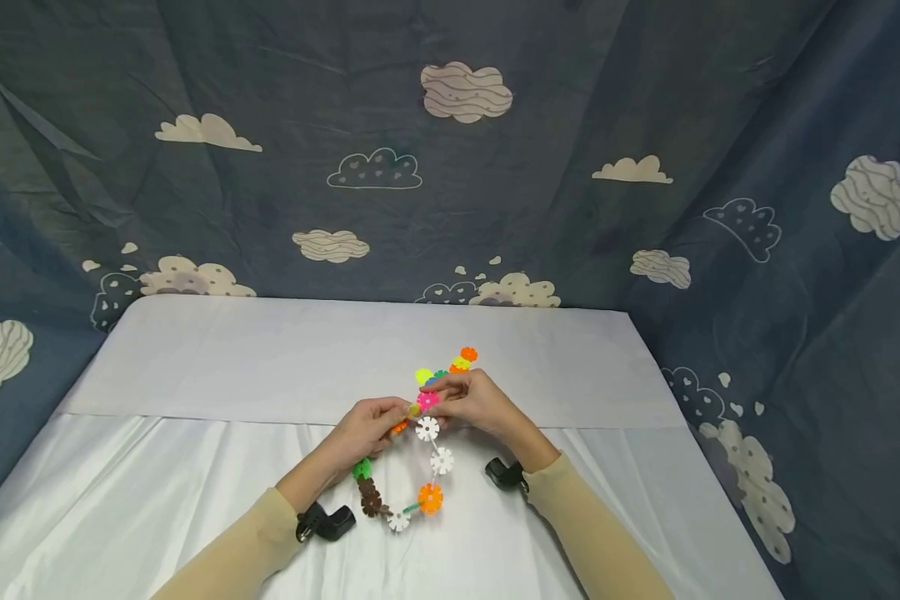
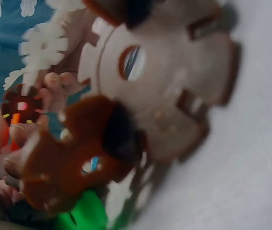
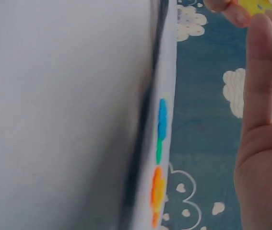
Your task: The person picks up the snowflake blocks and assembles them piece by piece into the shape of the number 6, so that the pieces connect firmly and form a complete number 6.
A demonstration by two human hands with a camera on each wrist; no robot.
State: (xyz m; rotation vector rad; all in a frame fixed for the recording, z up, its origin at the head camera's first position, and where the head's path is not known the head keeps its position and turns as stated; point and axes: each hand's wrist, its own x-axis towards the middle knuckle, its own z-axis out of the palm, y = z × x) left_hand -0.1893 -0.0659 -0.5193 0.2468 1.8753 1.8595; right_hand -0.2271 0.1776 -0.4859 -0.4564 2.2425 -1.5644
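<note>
A curved chain of flower-shaped interlocking plastic discs hangs between both hands, almost a ring. My left hand (image 1: 375, 427) pinches its left end, near a small yellow disc (image 1: 414, 409) and an orange disc (image 1: 400, 427). My right hand (image 1: 471, 400) pinches a pink disc (image 1: 427, 401), close to the left fingertips. Below the hands run white discs (image 1: 442, 461), an orange disc (image 1: 431, 498), brown discs (image 1: 370, 497) and a green disc (image 1: 362, 468). Large brown discs (image 2: 169, 72) fill the left wrist view. Whether the yellow and pink discs are joined I cannot tell.
Loose-looking discs, a yellow one (image 1: 423, 376) and an orange one (image 1: 468, 353) among them, lie behind my right hand on the white-covered table (image 1: 232, 358). A dark cloud-print curtain (image 1: 495, 208) hangs behind the table. Black cameras (image 1: 328, 522) are strapped to both wrists.
</note>
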